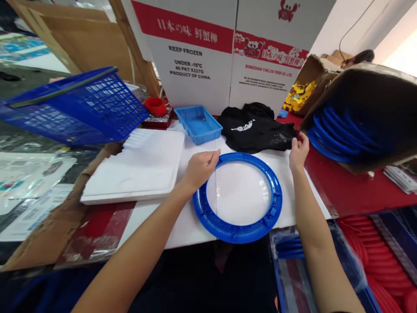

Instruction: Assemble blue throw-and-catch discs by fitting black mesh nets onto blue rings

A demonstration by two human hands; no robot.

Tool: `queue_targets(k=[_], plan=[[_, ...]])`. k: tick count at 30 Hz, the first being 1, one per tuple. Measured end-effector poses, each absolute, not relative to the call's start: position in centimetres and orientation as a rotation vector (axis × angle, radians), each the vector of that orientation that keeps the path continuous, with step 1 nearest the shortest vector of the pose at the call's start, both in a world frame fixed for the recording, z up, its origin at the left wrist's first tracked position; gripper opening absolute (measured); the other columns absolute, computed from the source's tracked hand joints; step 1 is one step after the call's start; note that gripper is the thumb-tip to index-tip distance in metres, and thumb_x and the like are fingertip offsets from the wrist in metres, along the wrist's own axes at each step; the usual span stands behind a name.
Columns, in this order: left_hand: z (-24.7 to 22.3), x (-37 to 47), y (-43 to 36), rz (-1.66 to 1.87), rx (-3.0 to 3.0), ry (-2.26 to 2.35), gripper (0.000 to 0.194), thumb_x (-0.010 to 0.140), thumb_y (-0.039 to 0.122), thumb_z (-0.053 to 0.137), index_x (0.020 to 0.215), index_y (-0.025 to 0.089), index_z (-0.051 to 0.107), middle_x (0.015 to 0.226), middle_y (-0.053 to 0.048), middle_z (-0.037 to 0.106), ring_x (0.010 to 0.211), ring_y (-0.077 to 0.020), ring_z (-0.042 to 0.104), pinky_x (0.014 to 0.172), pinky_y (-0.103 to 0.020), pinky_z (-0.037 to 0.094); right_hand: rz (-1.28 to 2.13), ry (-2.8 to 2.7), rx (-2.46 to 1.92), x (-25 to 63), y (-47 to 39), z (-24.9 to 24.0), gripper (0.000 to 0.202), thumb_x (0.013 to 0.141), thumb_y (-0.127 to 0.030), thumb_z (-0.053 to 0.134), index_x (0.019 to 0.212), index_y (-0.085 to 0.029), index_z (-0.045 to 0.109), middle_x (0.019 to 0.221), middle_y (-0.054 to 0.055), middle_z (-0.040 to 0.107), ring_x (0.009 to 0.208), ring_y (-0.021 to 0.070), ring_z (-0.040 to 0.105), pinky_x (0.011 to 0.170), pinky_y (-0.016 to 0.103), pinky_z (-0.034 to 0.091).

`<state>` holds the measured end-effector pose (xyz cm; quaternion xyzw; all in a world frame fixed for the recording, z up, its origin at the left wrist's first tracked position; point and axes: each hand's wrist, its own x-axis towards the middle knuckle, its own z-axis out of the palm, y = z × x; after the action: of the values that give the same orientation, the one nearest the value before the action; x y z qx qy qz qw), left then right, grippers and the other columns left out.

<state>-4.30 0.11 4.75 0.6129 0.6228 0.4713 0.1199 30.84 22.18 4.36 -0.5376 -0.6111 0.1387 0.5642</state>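
A blue plastic ring lies on the white work surface in front of me, its ribbed side with small posts facing up. My left hand is closed at the ring's upper left edge, fingertips pressed together; anything in them is hidden. Beyond the ring lies a crumpled black cloth with a white print. At its right end, my right hand is closed in a pinch. Whether it grips the cloth or something small, I cannot make out. Behind my left hand stands a shallow blue tray with a tiny dark bit inside.
A white foam slab and a tilted blue basket stand left. A tall white carton closes off the back. On the right, a cardboard box holds several blue rings. Red ribbed parts fill a crate below.
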Motion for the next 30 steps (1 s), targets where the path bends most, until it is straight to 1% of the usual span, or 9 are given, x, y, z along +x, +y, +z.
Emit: queue_targets(k=[2, 5, 8, 10, 13, 17, 20, 24, 30], plan=[[4.4, -4.3, 0.2, 1.404, 1.835, 1.761, 0.039, 0.101, 0.054, 0.064, 0.115, 0.024, 0.084, 0.124, -0.01, 0.083, 0.124, -0.032, 0.076, 0.114, -0.042, 0.055, 0.391, -1.336, -1.062, 31.2, 22.2, 4.9, 0.053, 0.102, -0.045, 0.054, 0.148, -0.02, 0.056, 0.136, 0.013, 0.066, 0.115, 0.0236, 0.07, 0.097, 0.038, 0.058], [3.7, -4.2, 0.4, 1.27, 2.013, 1.724, 0.06, 0.096, 0.051, 0.072, 0.148, 0.02, 0.069, 0.153, -0.012, 0.068, 0.147, -0.0333, 0.061, 0.129, -0.046, 0.043, 0.663, -1.245, -0.898, 30.6, 21.4, 5.6, 0.058, 0.097, -0.048, 0.066, 0.149, -0.025, 0.055, 0.121, 0.009, 0.072, 0.11, 0.024, 0.074, 0.089, 0.037, 0.063], [3.5, -4.2, 0.6, 0.973, 2.163, 1.699, 0.075, 0.1, 0.049, 0.064, 0.166, 0.017, 0.049, 0.171, -0.013, 0.049, 0.159, -0.0329, 0.045, 0.134, -0.049, 0.034, 0.962, -1.194, -0.768, 29.7, 20.1, 6.4, 0.061, 0.091, -0.049, 0.076, 0.146, -0.028, 0.058, 0.116, 0.005, 0.075, 0.104, 0.0217, 0.076, 0.087, 0.035, 0.065], [3.9, -4.3, 0.5, 0.79, 2.185, 1.772, 0.067, 0.104, 0.045, 0.056, 0.165, 0.019, 0.05, 0.169, -0.013, 0.052, 0.155, -0.0329, 0.05, 0.13, -0.05, 0.04, 1.134, -1.227, -0.712, 29.3, 19.1, 6.9, 0.059, 0.089, -0.051, 0.08, 0.141, -0.028, 0.063, 0.116, 0.003, 0.077, 0.099, 0.0199, 0.077, 0.084, 0.032, 0.065], [5.2, -4.7, -0.2, 0.563, 2.194, 2.056, 0.05, 0.104, 0.04, 0.053, 0.148, 0.022, 0.068, 0.144, -0.015, 0.07, 0.134, -0.0352, 0.065, 0.113, -0.048, 0.054, 1.321, -1.325, -0.697, 29.5, 18.1, 7.6, 0.055, 0.087, -0.052, 0.083, 0.134, -0.026, 0.068, 0.102, 0.0, 0.077, 0.085, 0.0161, 0.075, 0.076, 0.028, 0.061], [7.0, -5.3, -1.4, 0.213, 2.109, 2.346, 0.048, 0.102, 0.05, 0.058, 0.138, 0.021, 0.073, 0.109, -0.016, 0.079, 0.106, -0.0376, 0.074, 0.096, -0.048, 0.058, 1.387, -1.389, -0.769, 29.8, 17.5, 7.8, 0.049, 0.089, -0.054, 0.083, 0.125, -0.023, 0.074, 0.077, -0.004, 0.067, 0.065, 0.0122, 0.063, 0.061, 0.024, 0.052], [7.1, -5.0, -1.4, 0.225, 2.147, 2.292, 0.058, 0.105, 0.056, 0.053, 0.147, 0.019, 0.067, 0.121, -0.018, 0.076, 0.117, -0.038, 0.071, 0.101, -0.048, 0.057, 1.4, -1.349, -0.844, 29.6, 17.3, 7.7, 0.045, 0.084, -0.056, 0.087, 0.113, -0.024, 0.077, 0.067, -0.006, 0.057, 0.057, 0.0123, 0.054, 0.052, 0.025, 0.045], [6.2, -4.1, 0.0, 0.52, 2.37, 1.917, 0.062, 0.109, 0.041, 0.051, 0.166, 0.019, 0.046, 0.159, -0.017, 0.057, 0.143, -0.031, 0.058, 0.118, -0.042, 0.049, 1.416, -1.319, -0.854, 29.3, 16.8, 7.8, 0.04, 0.082, -0.054, 0.087, 0.109, -0.027, 0.077, 0.074, -0.004, 0.062, 0.063, 0.0148, 0.059, 0.058, 0.028, 0.051], [6.5, -3.7, 0.4, 0.219, 2.193, 2.226, 0.054, 0.108, 0.025, 0.039, 0.159, 0.018, 0.054, 0.129, -0.018, 0.073, 0.119, -0.0358, 0.071, 0.103, -0.048, 0.054, 1.387, -1.217, -0.915, 29.7, 16.6, 8.6, 0.064, 0.088, -0.076, 0.07, 0.129, -0.027, 0.072, 0.083, 0.002, 0.071, 0.078, 0.027, 0.073, 0.07, 0.042, 0.063]])
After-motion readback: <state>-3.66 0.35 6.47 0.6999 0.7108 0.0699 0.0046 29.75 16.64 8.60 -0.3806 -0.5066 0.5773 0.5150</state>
